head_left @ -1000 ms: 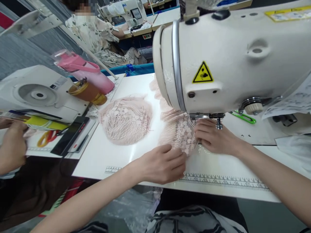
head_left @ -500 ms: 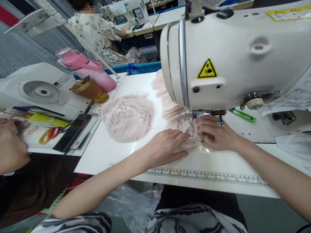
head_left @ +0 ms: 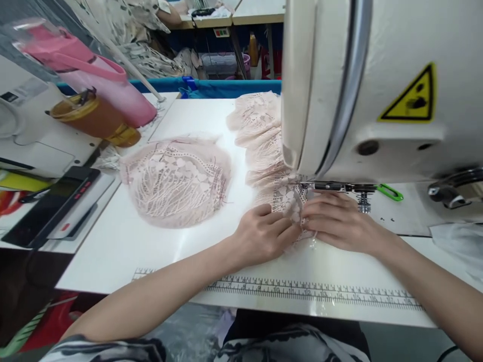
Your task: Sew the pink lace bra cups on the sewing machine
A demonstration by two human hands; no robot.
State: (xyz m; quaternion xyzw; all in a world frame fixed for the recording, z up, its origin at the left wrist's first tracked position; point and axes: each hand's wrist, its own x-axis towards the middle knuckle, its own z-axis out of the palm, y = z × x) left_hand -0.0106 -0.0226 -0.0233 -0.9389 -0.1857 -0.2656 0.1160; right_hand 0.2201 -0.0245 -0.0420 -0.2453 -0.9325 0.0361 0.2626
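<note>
Pale pink lace fabric (head_left: 285, 198) lies under the sewing machine's needle area (head_left: 302, 185), its gathered part stretching back to the left of the machine head (head_left: 339, 90). My left hand (head_left: 266, 234) is closed, with bent fingers gripping the near left part of this lace. My right hand (head_left: 339, 221) lies flat with extended fingers on the lace's right edge, just in front of the presser foot; its fingertips nearly meet the left hand. Farther left, a separate round lace piece (head_left: 177, 183) with dark red stitching rests on the white table (head_left: 151, 246).
A pink bottle (head_left: 101, 80) and an amber cup (head_left: 94, 118) stand at the back left. Green thread snips (head_left: 390, 192) lie behind my right hand. A printed ruler (head_left: 279, 290) runs along the front edge. Another person's sleeve (head_left: 128, 20) shows at the back.
The view has moved closer to the machine. My left hand has curled its fingers on the lace; my right hand's fingers have straightened and flattened over its edge.
</note>
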